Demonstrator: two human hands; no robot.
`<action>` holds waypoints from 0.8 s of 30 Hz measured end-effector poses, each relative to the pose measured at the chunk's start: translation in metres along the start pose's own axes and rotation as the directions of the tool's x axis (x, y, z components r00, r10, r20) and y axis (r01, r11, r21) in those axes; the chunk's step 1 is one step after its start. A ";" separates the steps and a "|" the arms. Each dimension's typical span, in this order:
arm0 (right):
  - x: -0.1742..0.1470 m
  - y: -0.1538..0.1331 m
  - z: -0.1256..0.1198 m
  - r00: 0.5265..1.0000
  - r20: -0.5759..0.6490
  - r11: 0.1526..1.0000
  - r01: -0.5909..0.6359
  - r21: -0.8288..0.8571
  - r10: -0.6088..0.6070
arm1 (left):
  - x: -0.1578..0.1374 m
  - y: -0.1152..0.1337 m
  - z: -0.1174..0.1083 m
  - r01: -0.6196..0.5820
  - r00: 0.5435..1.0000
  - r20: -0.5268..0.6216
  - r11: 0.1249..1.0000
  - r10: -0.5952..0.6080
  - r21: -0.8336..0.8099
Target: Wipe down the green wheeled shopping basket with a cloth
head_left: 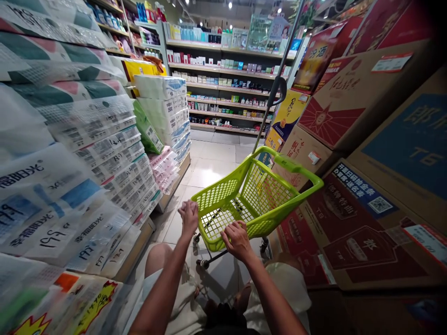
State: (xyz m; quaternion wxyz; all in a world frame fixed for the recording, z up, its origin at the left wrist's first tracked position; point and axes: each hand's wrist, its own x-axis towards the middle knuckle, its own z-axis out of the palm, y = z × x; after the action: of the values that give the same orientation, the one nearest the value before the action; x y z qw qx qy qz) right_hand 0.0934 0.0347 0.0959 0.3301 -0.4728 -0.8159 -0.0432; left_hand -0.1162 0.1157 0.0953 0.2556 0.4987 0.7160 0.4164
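The cart (267, 225) stands on the floor (204, 174), between packs (101, 135) and boxes (356, 228) — your right hand (237, 238) curls over its near rim; your left hand (189, 216) bunches at its corner — whether gripping, I can't tell.

From my remote seat I can't tell whether the left hand (189, 217) touches the green shopping cart (265, 225); the right hand (238, 239) hides some of its near rim. Labels on the far shelf's small boxes (200, 60) are unreadably tiny. Picture edges crop the tissue packs (24, 186) and blue-panelled T6 carton (415, 144).
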 end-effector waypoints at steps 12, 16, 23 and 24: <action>-0.010 -0.002 -0.005 0.999 -0.029 1.000 0.015 0.009 -0.015 | -0.052 0.010 -0.005 -0.155 0.981 0.174 0.902 0.090 0.404; -0.010 -0.002 -0.005 1.000 -0.014 1.000 0.000 -0.015 0.000 | 0.013 0.043 -0.013 -0.034 0.975 0.215 0.912 -0.059 0.408; -0.002 0.000 0.005 1.000 -0.013 0.998 -0.009 -0.068 0.008 | -0.025 -0.002 0.002 -0.194 0.981 0.020 0.981 0.194 0.001; -0.003 0.000 0.006 1.000 -0.011 0.998 -0.014 -0.062 0.013 | -0.043 -0.016 0.006 -0.226 0.974 -0.031 0.971 0.224 -0.078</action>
State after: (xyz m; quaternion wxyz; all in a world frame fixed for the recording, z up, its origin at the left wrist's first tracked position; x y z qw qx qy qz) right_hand 0.0917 0.0351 0.0897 0.3201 -0.4880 -0.8091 -0.0687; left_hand -0.1031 0.0754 0.0767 0.2189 0.5612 0.6403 0.4767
